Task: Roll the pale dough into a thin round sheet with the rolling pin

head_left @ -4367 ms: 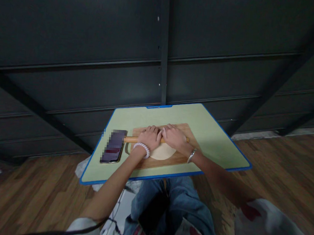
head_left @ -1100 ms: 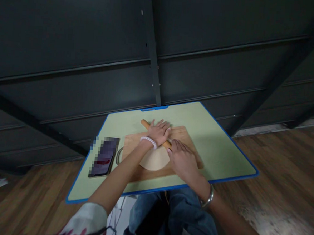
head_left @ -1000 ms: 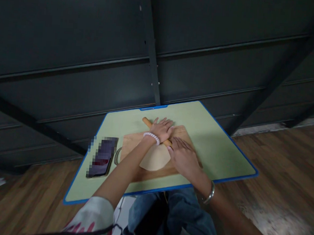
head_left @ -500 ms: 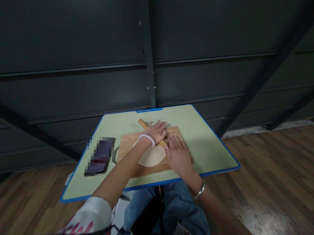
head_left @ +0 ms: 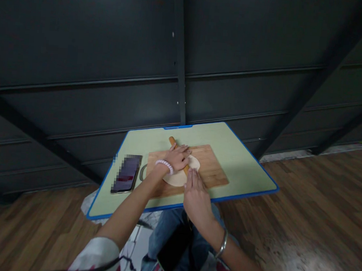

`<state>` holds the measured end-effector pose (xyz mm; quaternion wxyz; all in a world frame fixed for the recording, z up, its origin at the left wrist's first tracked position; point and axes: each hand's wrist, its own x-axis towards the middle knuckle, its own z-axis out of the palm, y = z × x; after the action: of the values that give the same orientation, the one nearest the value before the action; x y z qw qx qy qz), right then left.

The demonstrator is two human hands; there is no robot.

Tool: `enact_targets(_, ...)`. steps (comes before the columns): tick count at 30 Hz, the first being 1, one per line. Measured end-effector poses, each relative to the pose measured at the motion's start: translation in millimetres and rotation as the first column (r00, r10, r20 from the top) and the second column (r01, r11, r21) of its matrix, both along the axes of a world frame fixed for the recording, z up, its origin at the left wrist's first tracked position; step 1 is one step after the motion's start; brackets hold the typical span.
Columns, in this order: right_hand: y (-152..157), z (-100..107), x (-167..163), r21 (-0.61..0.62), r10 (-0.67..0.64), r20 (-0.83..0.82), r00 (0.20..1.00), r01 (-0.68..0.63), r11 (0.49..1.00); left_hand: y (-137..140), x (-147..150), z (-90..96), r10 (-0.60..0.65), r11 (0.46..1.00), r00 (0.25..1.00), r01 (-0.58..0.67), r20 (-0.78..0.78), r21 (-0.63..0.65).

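A wooden rolling pin (head_left: 172, 140) lies slantwise across a flat, pale round of dough (head_left: 175, 179) on a wooden cutting board (head_left: 215, 171). My left hand (head_left: 176, 157) rests on the pin's far part with its fingers stretched out and spread. Over the near end lies my right hand (head_left: 198, 198), its fingers straight and flat, held close together. Neither hand wraps round the pin. The hands cover part of the dough and the pin's near end.
The board stands on a small light-green table (head_left: 246, 177) with a blue edge. Left of the board's metal handle (head_left: 143, 172) lies a phone (head_left: 127, 175), partly pixelated. A dark panelled wall (head_left: 124, 102) rises behind. Another dark phone-like device (head_left: 174, 248) hangs over my lap.
My right hand has moved left and nearer to me, and the pin has turned to a steeper slant. Dough now shows on both sides of it. The view has shifted slightly.
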<state>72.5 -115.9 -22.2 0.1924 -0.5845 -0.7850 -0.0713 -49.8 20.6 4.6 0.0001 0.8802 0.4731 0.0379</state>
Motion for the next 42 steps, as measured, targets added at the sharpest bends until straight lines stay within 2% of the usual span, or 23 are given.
enact_targets(5,-6.9,-0.9,-4.6,0.061,0.025,0.027,0.999,-0.027,0.998,-7.9,-7.1,0.2,0.013,1.0,0.999,-0.013,0.036,0.004)
enact_targets(16,-14.0,0.0,-14.0,0.089,0.134,0.064,0.989,-0.14,0.986,-21.6,-36.2,-10.7,0.017,0.999,0.986,-0.023,0.166,0.036)
enact_targets(22,-9.5,0.2,-6.7,0.117,0.146,0.088,0.985,-0.155,0.981,-33.4,-44.5,-5.2,0.05,0.997,0.991,-0.057,0.125,0.059)
enact_targets(25,-3.3,6.4,0.7,0.083,0.121,0.102,0.987,-0.129,0.988,-42.7,-47.5,-2.8,0.062,0.994,0.994,-0.07,0.088,0.079)
enact_targets(30,13.9,14.6,16.9,-0.026,0.13,0.115,0.985,-0.128,0.991,-75.2,-52.5,-0.1,0.127,0.984,0.991,-0.131,0.043,0.124)
enact_targets(37,48.1,9.2,35.1,0.013,0.343,-0.014,0.939,-0.343,0.939,-140.1,-40.4,-1.6,0.289,0.927,0.957,-0.276,-0.013,0.254)
enact_targets(42,70.4,11.1,25.2,0.016,0.365,-0.066,0.929,-0.365,0.931,-172.9,-20.6,-10.6,0.397,0.877,0.916,-0.36,-0.056,0.318)
